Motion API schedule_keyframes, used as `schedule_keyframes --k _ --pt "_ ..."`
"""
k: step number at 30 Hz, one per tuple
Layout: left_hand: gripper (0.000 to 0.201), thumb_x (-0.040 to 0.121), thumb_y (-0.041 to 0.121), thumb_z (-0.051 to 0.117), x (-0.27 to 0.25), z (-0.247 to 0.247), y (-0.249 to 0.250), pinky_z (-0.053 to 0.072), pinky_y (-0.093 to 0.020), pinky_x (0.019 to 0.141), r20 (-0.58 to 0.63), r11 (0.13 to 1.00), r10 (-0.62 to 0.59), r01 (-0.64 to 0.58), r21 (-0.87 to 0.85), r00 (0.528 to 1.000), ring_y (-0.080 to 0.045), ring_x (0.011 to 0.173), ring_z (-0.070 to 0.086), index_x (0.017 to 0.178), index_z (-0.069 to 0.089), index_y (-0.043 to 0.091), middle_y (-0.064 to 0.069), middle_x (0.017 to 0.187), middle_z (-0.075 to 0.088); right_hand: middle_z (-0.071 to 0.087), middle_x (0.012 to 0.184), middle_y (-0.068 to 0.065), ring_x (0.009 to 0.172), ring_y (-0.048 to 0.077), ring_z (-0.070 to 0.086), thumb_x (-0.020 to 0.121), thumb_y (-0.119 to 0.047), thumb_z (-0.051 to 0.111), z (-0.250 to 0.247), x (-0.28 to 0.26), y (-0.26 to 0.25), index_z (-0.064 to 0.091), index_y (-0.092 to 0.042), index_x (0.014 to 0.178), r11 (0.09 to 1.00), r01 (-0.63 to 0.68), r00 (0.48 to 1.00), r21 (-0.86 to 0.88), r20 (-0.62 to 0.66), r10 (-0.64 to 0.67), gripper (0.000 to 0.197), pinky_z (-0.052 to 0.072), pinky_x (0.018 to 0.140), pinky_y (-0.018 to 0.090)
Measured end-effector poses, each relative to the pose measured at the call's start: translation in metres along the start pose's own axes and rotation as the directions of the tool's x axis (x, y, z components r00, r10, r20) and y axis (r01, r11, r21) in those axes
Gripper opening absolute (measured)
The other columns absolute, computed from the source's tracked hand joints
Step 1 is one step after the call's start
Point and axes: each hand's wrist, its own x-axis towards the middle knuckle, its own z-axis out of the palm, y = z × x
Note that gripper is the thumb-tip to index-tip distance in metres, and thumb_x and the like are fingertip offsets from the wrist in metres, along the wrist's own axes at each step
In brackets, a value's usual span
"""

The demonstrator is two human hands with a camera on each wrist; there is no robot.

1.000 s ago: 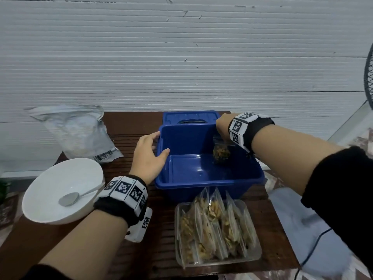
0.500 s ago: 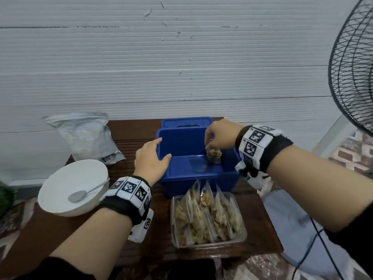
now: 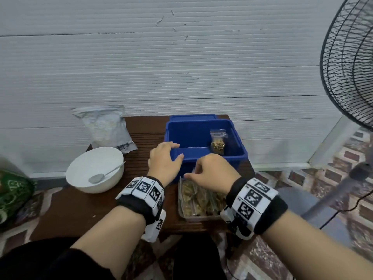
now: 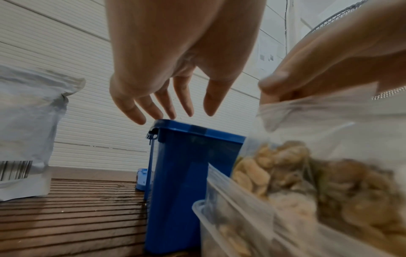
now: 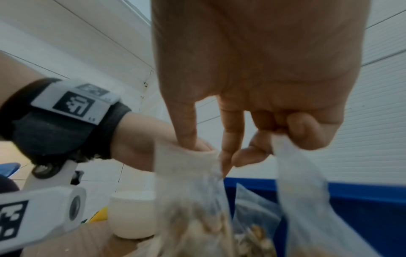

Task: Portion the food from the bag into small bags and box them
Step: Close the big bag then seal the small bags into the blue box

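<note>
A blue box (image 3: 236, 150) stands at the back of the wooden table (image 3: 80, 209), with one small zip bag of food (image 3: 217, 142) leaning against its right inner wall. My left hand (image 3: 166, 158) rests with straight fingers on the box's near-left rim (image 4: 169, 122). Just in front of the box, a clear tray (image 3: 201, 217) holds several filled small bags. My right hand (image 3: 203, 174) is over that tray. Its thumb and fingers (image 5: 303, 132) pinch the top of a small bag (image 5: 307, 191). A second small bag (image 5: 189, 173) stands against its other fingers.
The big grey food bag (image 3: 107, 128) leans on the wall at the back left. Left of the box, a white bowl (image 3: 94, 185) holds a spoon (image 3: 99, 177). The blue lid (image 3: 191, 117) lies behind the box. A standing fan (image 3: 349, 67) is at the right.
My right hand let go of the small bag inside the blue box, drew back to the clear tray and took hold of another bag's top. My left hand stayed at the box.
</note>
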Motion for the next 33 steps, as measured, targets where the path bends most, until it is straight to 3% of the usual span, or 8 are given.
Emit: schedule_keyframes --k 5,10,13,17,20,23,28,33 --pt "0.014 0.094 0.031 0.056 -0.010 -0.001 -0.002 0.036 -0.046 0.105 0.027 0.995 0.059 -0.057 -0.078 0.998 -0.017 0.123 0.047 0.096 0.069 0.029 0.009 0.121 0.059 0.062 0.086 0.007 0.090 0.022 0.055 0.087 -0.031 0.059 0.013 -0.004 -0.003 0.056 -0.018 0.068 0.997 0.000 0.993 0.083 -0.121 0.011 0.023 0.046 0.080 0.034" --pt "0.026 0.098 0.028 0.051 -0.022 -0.008 0.003 0.043 -0.023 0.089 0.090 0.942 0.063 -0.029 -0.333 0.994 -0.005 0.099 0.060 0.083 0.071 0.025 0.013 0.092 0.068 0.066 0.070 0.005 0.072 0.017 0.060 0.086 -0.020 0.059 0.010 -0.005 -0.005 0.067 -0.008 0.067 0.955 -0.006 0.983 0.298 -0.175 0.061 0.024 0.047 0.069 0.030" --pt "0.028 0.099 0.028 0.050 -0.025 -0.013 0.003 0.046 -0.021 0.088 0.150 0.912 0.093 -0.024 -0.409 0.984 0.000 0.089 0.064 0.083 0.073 0.022 0.009 0.086 0.072 0.060 0.061 -0.003 0.062 0.007 0.054 0.087 -0.024 0.062 0.003 -0.006 -0.005 0.061 -0.013 0.058 0.929 -0.002 0.978 0.370 -0.191 0.078 0.031 0.041 0.059 0.021" --pt "0.024 0.098 0.016 0.051 -0.024 -0.019 0.002 0.044 -0.014 0.084 0.204 0.896 0.152 -0.048 -0.441 0.967 0.003 0.089 0.062 0.086 0.069 0.025 0.011 0.091 0.070 0.066 0.067 0.002 0.065 0.009 0.058 0.087 -0.031 0.066 -0.012 -0.006 -0.005 0.069 -0.003 0.069 0.900 0.030 0.968 0.434 -0.236 0.082 0.033 0.040 0.055 0.011" --pt "0.016 0.095 0.018 0.057 -0.021 -0.019 0.002 0.049 -0.022 0.087 0.204 0.905 0.179 -0.079 -0.419 0.963 -0.008 0.095 0.064 0.087 0.067 0.026 0.005 0.095 0.071 0.066 0.072 -0.002 0.066 0.002 0.057 0.086 -0.027 0.067 -0.020 -0.004 -0.003 0.071 -0.007 0.075 0.890 0.040 0.963 0.454 -0.255 0.088 0.023 0.041 0.054 0.008" --pt "0.012 0.094 0.016 0.059 -0.017 -0.018 0.007 0.050 -0.025 0.084 0.141 0.897 0.171 -0.095 -0.432 0.975 -0.014 0.091 0.064 0.086 0.066 0.023 -0.002 0.094 0.070 0.067 0.075 0.000 0.069 0.007 0.059 0.086 -0.031 0.068 -0.023 -0.003 0.000 0.069 -0.011 0.079 0.866 0.051 0.953 0.498 -0.284 0.108 0.021 0.042 0.057 0.010" --pt "0.012 0.095 0.013 0.056 -0.010 -0.013 0.016 0.046 -0.011 0.075 0.025 0.849 0.123 -0.092 -0.521 0.992 0.005 0.077 0.061 0.087 0.063 0.018 0.006 0.085 0.067 0.066 0.077 -0.001 0.070 0.007 0.057 0.085 -0.024 0.070 -0.018 -0.002 0.011 0.066 -0.018 0.080 0.814 0.053 0.925 0.579 -0.335 0.179 0.008 0.041 0.057 0.005" --pt "0.007 0.094 0.017 0.058 -0.011 -0.009 0.024 0.051 -0.016 0.079 0.055 0.787 0.146 -0.082 -0.612 0.988 -0.004 0.086 0.064 0.092 0.064 0.019 0.003 0.089 0.068 0.065 0.076 -0.006 0.071 0.002 0.057 0.085 -0.016 0.070 -0.017 -0.003 0.021 0.068 -0.015 0.080 0.772 0.102 0.900 0.627 -0.388 0.196 0.005 0.041 0.062 0.008"
